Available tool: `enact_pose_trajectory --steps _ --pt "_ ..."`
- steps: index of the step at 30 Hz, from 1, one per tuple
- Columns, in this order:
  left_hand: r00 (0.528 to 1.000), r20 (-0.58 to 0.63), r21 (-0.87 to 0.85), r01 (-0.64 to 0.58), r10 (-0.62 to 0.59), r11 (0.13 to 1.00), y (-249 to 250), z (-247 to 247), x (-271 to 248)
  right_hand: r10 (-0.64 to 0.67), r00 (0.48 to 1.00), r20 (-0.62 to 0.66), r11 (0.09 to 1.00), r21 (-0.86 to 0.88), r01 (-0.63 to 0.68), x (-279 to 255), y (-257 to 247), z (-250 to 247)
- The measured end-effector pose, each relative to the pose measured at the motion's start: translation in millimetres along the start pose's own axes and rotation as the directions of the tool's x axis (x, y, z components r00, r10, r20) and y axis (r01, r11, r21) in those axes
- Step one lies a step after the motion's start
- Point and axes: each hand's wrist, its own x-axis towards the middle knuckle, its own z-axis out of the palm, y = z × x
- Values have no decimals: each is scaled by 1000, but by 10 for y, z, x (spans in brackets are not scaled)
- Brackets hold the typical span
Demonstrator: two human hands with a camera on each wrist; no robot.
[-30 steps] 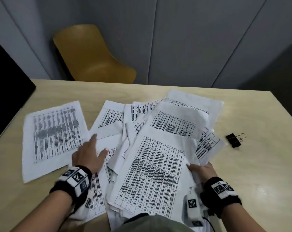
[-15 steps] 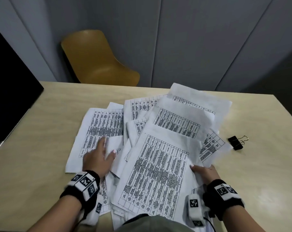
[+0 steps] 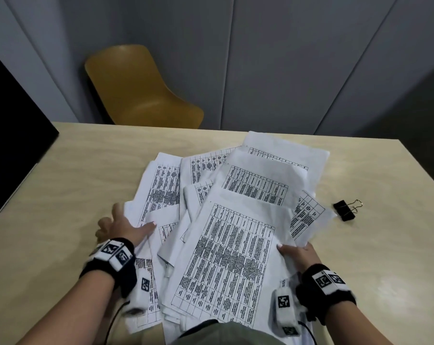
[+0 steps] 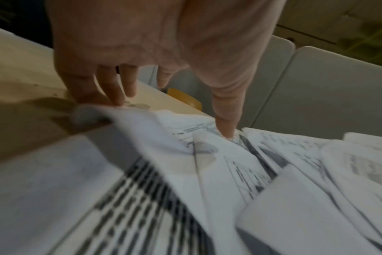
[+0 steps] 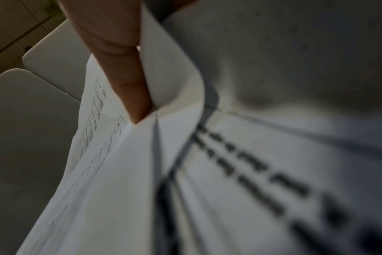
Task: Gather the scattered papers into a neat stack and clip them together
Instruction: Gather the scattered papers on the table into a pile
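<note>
Fingers (image 4: 111, 89) of left hand (image 3: 122, 226) spread, straight, tips at left edge of paper pile (image 3: 225, 247); thumb pressing a sheet. Right hand (image 3: 298, 253) pinching right edge of pile, thumb on top sheet; fingers beneath hidden. Pile loose, fanned, on table (image 3: 61, 195). Binder clip (image 3: 344, 210) right of pile, apart, untouched. Step judged: squeezing sheets inward. Advice: sweep low and flat so corners don't fold; lift and tap edges square before reaching for clip.
</note>
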Motion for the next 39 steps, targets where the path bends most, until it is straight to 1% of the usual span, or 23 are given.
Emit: enact_pose_trajectory --steps 1,5,8,11,16,18,21,24,28,30,31,33,35,39 --pt "1000 12 -30 22 -21 999 14 -17 36 1 1000 -2 1000 -2 -1 -25 -10 -4" --pt "998 60 -141 10 -1 990 130 51 60 -23 1000 -4 999 26 23 -45 -40 9" --pt "993 121 -208 23 3 978 196 127 43 -26 1000 -18 1000 -18 25 2 -14 -15" --pt "981 190 -226 2 42 974 204 120 21 -24 1000 -15 999 -28 23 12 -16 -15" --pt "973 198 -228 -74 120 971 282 -68 -31 -53 999 12 998 -18 54 -27 -76 -36" --pt "978 141 -190 -127 155 973 356 -226 -68 -56 998 27 998 -41 58 -48 -93 -36" --pt "972 -14 -136 -233 233 963 519 -524 -171 -32 999 32 998 -59 34 11 -65 -31" --pt "930 -168 -65 -340 326 938 720 -819 -296 -19 999 34 998 -53 21 36 -49 -36" --pt "859 -313 -47 -440 405 897 947 -1140 -467 -1 1000 24 997 -71 3 45 -43 -28" --pt "807 -364 -38 -512 465 858 1043 -1244 -567 22 999 24 998 -64 -20 76 -26 -27" --pt "780 -390 -40 -546 490 837 1097 -1297 -625 38 998 44 998 -60 -35 70 -25 -16" --pt "742 -423 -64 -597 520 800 1209 -1382 -736 53 996 66 997 -63 -49 98 0 21" --pt "729 -433 -116 -629 531 769 1314 -1425 -816 53 996 71 996 -75 -48 165 48 41" --pt "742 -407 -232 -648 532 726 1448 -1431 -916 64 997 51 994 -96 -58 262 148 39"
